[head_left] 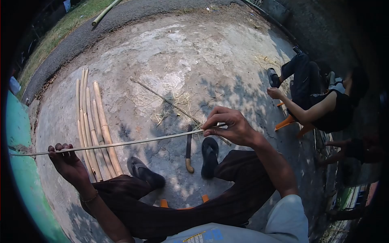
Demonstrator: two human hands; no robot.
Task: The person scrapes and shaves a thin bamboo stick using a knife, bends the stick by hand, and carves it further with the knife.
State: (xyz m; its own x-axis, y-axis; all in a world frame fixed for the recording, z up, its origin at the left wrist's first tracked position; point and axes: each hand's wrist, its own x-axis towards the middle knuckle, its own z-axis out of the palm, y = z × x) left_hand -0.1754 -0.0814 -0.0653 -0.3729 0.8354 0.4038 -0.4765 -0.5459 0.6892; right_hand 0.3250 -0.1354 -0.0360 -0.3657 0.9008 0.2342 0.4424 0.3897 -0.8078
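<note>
Sunlit concrete ground [227, 48] | thin strip [133, 142] spans above it; right fingers [216, 118] pinch it, left fingers [59, 146] touch it, closure unclear | likely light, springy, splinter-prone; best held by flat faces, off edges

I wear a pale short-sleeved shirt [247, 235], blue-and-yellow print [202, 237], dark brown trousers [243, 194], dark footwear [209, 158], thin bracelet [90, 198].

Strip [133, 142], apparently bamboo, spans left grip [69, 164], right grip [233, 126].
</note>
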